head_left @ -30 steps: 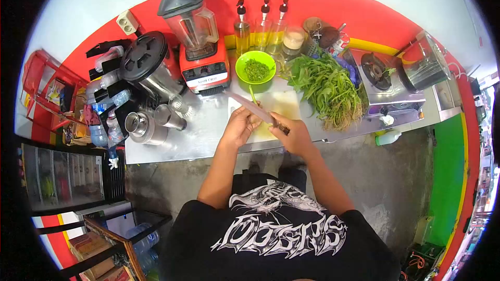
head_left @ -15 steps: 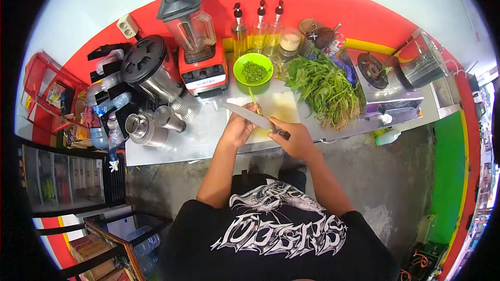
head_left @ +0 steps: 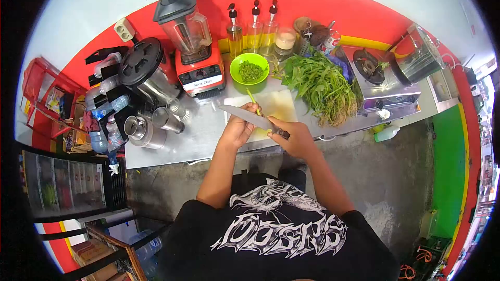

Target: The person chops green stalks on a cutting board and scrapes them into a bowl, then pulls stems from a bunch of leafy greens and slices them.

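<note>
My right hand (head_left: 292, 138) is closed around the dark handle of a kitchen knife (head_left: 240, 114). Its blade points left, crossing in front of the fingers of my left hand (head_left: 239, 129). Pinched in those left fingers is a thin yellow-green stalk (head_left: 251, 95), whose upper end sticks out past the blade toward the bowl. Both hands are over a white cutting board (head_left: 284, 99) with yellowish stains. Just beyond the board stands a green bowl (head_left: 239, 83) with chopped greens (head_left: 251, 72) inside. A bunch of leafy greens with roots (head_left: 325, 88) lies to the right.
Left on the steel counter (head_left: 203, 140) are a red blender (head_left: 200, 73), a lidded steel pot (head_left: 151, 73) and metal cups (head_left: 165, 119). Pump bottles (head_left: 254, 36) and a jar (head_left: 285, 41) line the wall. A gas stove (head_left: 390, 86) stands at the right.
The camera view has shifted slightly, so the counter items appear a little farther left. Both hands, the knife and the stalk keep nearly the same pose.
</note>
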`<state>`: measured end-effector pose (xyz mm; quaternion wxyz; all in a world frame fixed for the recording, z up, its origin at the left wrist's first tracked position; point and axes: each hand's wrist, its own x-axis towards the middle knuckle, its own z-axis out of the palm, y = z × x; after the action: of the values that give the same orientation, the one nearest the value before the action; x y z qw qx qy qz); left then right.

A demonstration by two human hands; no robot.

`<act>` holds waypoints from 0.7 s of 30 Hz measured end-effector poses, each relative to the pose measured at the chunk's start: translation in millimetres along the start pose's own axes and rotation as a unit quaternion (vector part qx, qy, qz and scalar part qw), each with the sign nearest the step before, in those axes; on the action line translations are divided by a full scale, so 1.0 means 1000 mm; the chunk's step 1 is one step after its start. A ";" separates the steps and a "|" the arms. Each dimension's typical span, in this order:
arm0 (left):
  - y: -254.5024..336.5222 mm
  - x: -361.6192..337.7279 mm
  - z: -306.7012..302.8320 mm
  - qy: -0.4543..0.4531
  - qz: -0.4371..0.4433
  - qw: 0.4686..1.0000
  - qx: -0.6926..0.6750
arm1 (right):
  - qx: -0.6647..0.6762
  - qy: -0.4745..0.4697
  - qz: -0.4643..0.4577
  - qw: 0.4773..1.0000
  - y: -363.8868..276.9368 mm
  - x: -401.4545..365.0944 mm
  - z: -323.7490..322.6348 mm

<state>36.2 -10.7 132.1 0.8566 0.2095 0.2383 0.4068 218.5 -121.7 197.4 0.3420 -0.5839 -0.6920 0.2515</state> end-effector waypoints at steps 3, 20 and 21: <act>0.000 -0.002 0.000 -0.016 0.003 1.000 -0.003 | 0.020 0.018 -0.007 1.000 -0.001 -0.003 0.001; 0.011 -0.015 -0.017 -0.082 -0.060 0.995 -0.006 | 0.011 0.014 -0.040 0.999 -0.008 -0.001 0.011; 0.014 -0.018 -0.011 -0.081 -0.059 0.995 -0.007 | 0.013 -0.005 -0.024 1.000 -0.012 0.000 0.009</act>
<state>11.6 -15.3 135.3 0.8970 0.2216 0.1773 0.3390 203.6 -123.6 200.6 0.3520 -0.5616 -0.7039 0.2554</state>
